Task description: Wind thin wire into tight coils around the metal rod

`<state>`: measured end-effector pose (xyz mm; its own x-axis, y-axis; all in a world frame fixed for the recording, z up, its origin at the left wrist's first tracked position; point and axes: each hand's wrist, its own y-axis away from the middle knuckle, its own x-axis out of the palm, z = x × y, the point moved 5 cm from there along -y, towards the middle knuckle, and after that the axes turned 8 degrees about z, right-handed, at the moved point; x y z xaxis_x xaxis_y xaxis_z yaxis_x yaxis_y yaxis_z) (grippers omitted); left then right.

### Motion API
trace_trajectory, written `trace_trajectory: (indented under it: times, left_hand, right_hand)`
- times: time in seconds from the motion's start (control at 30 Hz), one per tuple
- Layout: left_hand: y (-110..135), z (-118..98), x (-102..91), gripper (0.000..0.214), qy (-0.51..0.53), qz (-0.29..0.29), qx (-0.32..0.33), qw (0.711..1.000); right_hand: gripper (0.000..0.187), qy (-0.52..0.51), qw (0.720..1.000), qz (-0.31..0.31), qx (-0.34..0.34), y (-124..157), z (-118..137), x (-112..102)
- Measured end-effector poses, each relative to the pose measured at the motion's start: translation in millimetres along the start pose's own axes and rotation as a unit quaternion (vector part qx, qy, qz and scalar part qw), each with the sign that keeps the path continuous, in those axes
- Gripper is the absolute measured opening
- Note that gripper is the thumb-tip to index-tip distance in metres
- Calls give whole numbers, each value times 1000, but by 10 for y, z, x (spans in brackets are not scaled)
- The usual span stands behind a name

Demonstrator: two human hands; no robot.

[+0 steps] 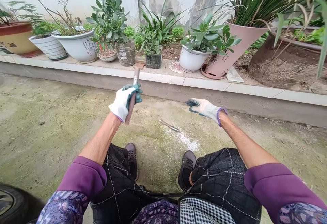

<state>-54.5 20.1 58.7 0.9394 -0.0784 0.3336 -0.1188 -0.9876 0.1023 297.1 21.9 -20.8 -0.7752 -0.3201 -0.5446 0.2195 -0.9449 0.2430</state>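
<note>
My left hand (124, 101), in a white glove with green coated fingers, is wrapped round a tool with a brown handle (130, 109). The tool stands nearly upright, with a ridged metal neck and a blurred flat upper end; its exact kind I cannot make out. My right hand (204, 107), gloved the same way, hovers above the ground with fingers stretched out and nothing in them. Between and below the hands lies a slim tool (169, 125) with a light handle and a metal end. White powder (189, 142) is scattered beside it on the ground.
A tiled ledge (163, 80) runs across in front, bearing several potted plants, among them a white pot (192, 59) and a tall pink pot (230, 51). A large brown pot (278, 60) stands at right. A black wheel (15, 203) shows at lower left.
</note>
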Motion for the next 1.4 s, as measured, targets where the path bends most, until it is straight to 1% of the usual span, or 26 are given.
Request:
trace_trajectory:
  times: [0.03, 0.1, 0.13, 0.2, 0.27, 0.3, 0.37, 0.43, 0.5, 0.63, 0.67, 0.73, 0.8, 0.83, 0.87, 0.93, 0.97, 1.03, 1.07, 1.1, 1.13, 1.17, 1.23, 1.3, 1.33, 1.4]
  left_hand:
    - [27, 102, 109, 15, -40, 16, -25, 999]
    - [85, 309, 366, 12, -120, 79, -69, 987]
    - [111, 391, 482, 10, -155, 102, -75, 980]
    - [161, 546, 708, 10, -196, 182, -97, 959]
    - [190, 623, 849, 10, -219, 231, -95, 943]
    - [201, 637, 894, 12, -220, 251, -90, 938]
    - [215, 634, 938, 18, -213, 279, -80, 933]
    - [221, 619, 932, 21, -212, 290, -81, 930]
    - [211, 599, 892, 20, -221, 274, -82, 932]
    - [167, 585, 827, 10, -217, 223, -81, 947]
    - [160, 599, 826, 8, -216, 216, -87, 948]
    - [159, 636, 837, 7, -221, 213, -101, 946]
    - [184, 682, 849, 5, -215, 223, -117, 944]
    - [211, 708, 856, 6, -198, 236, -126, 943]
    - [249, 737, 864, 10, -169, 257, -137, 942]
    - [360, 811, 891, 23, -94, 322, -173, 926]
    - [432, 851, 913, 30, -56, 367, -197, 907]
    - [573, 912, 956, 44, 3, 456, -239, 858]
    - [613, 922, 969, 46, 21, 483, -248, 840]
    - [619, 917, 976, 45, 34, 494, -245, 834]
    - [594, 900, 974, 41, 39, 490, -235, 838]
    - [545, 877, 965, 36, 37, 474, -225, 851]
    - [417, 827, 922, 25, 17, 417, -217, 883]
    - [310, 789, 856, 19, -20, 351, -224, 909]
    - [275, 777, 816, 17, -43, 317, -226, 920]
    - [241, 769, 725, 13, -116, 255, -225, 933]
  right_hand:
    - [39, -2, 1000, 9, -23, -3, 75, 49]
    - [45, -41, 996, 25, -76, 10, 283, 180]
    - [48, -68, 992, 35, -100, 24, 403, 259]
    - [53, -111, 982, 77, -130, 55, 640, 440]
    - [56, -153, 970, 124, -144, 87, 833, 600]
    - [55, -165, 962, 164, -144, 103, 902, 679]
    - [53, -181, 952, 217, -116, 125, 952, 777]
    - [50, -182, 953, 228, -79, 138, 926, 790]
    - [46, -180, 960, 207, -64, 155, 888, 745]
    - [41, -205, 965, 140, -89, 190, 876, 649]
    - [42, -210, 967, 118, -79, 186, 859, 639]
    - [46, -213, 974, 78, -27, 166, 794, 640]
    - [49, -223, 973, 61, 18, 156, 747, 655]
    - [50, -235, 970, 64, 20, 161, 749, 660]
    - [50, -251, 965, 76, 8, 175, 769, 662]
    - [49, -269, 955, 119, -34, 231, 838, 660]
    - [48, -271, 951, 141, -53, 268, 871, 655]
    - [50, -268, 943, 181, -79, 333, 913, 647]
    - [51, -263, 942, 192, -84, 352, 919, 645]
    - [51, -255, 943, 195, -86, 357, 916, 644]
    - [48, -243, 947, 192, -87, 350, 907, 648]
    - [44, -224, 954, 180, -86, 330, 893, 657]
    - [30, -158, 975, 131, -87, 267, 856, 679]
    - [18, -53, 990, 70, -107, 208, 833, 715]
    - [16, 11, 991, 45, -125, 192, 830, 741]
    - [16, 128, 978, 22, -164, 193, 831, 811]
